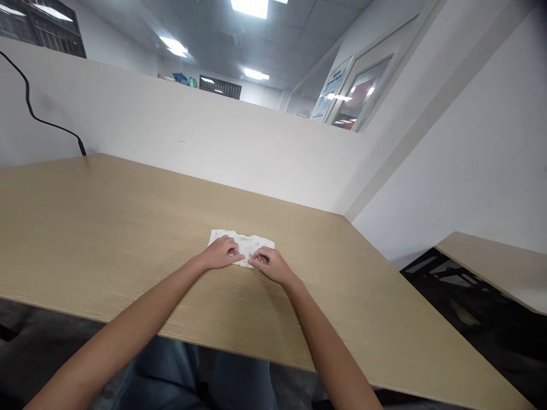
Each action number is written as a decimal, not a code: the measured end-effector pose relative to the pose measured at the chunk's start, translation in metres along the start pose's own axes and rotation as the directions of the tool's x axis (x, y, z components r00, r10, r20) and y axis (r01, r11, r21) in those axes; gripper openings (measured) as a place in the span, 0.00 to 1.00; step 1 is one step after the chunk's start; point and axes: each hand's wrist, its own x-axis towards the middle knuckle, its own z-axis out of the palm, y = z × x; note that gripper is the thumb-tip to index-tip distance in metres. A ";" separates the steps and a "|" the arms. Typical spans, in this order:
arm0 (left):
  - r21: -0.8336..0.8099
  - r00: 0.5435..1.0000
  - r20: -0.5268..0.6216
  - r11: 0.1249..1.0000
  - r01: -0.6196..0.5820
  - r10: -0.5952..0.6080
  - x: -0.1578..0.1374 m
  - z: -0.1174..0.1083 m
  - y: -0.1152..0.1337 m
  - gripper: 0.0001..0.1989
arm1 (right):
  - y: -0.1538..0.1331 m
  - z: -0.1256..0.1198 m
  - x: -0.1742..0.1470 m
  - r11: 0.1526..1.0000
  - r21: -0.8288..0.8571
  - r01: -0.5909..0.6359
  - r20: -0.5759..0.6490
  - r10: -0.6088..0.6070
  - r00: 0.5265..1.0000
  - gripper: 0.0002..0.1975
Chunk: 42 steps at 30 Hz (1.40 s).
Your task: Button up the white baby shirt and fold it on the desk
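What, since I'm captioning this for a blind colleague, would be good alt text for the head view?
A person's left hand and right hand rest on a white printed sheet or packet on a wood-toned table. Behind the table stands a white partition, with a black cable at upper left.

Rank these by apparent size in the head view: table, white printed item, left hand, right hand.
1. Table, by far the largest
2. White printed item, though partly covered
3. Left hand and right hand: too alike to rank
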 end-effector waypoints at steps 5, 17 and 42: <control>0.011 1.000 -0.001 1.000 -0.013 0.013 0.000 -0.001 0.001 0.18 | -0.001 -0.001 0.000 1.000 -0.007 -0.007 0.000 0.007 1.000 0.13; 0.015 1.000 0.015 1.000 -0.004 0.004 0.000 -0.001 0.001 0.18 | -0.004 -0.002 0.000 1.000 -0.014 -0.013 0.007 0.013 1.000 0.14; 0.004 1.000 0.014 1.000 0.008 -0.008 0.001 -0.001 0.001 0.18 | -0.003 -0.001 0.000 0.999 -0.036 -0.014 0.008 0.015 1.000 0.14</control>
